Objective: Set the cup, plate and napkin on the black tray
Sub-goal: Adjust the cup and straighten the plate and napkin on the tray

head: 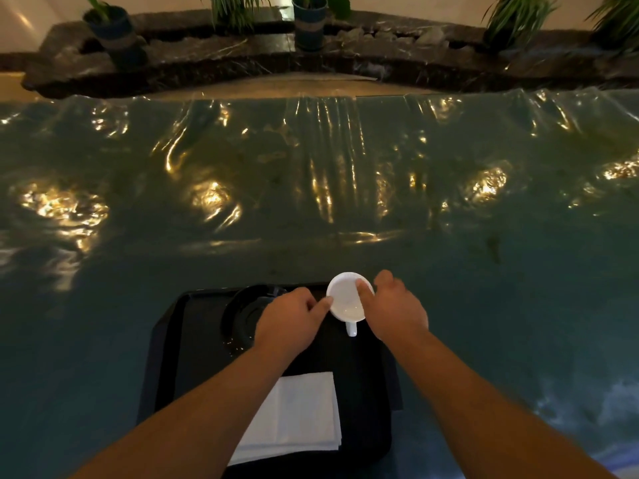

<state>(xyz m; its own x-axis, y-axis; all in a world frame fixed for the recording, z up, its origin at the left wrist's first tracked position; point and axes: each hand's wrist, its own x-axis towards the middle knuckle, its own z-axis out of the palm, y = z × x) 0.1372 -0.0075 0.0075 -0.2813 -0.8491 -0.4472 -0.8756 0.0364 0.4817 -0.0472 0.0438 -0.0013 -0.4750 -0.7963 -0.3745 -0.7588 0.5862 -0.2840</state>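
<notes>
Head view. Your black tray lies at the near edge of a table under glossy, wrinkled plastic sheeting. The white cup stands upright at the tray's far right corner, handle pointing back toward you. Your left hand pinches the cup's left rim with its fingertips; your right hand grips the right rim, thumb over the lip. The black plate sits far left on the tray, partly hidden behind your left hand and just beside the cup. The folded white napkin lies near-centre on the tray, its left side covered by your left forearm. Potted plants line a dark stone ledge well beyond the table.
</notes>
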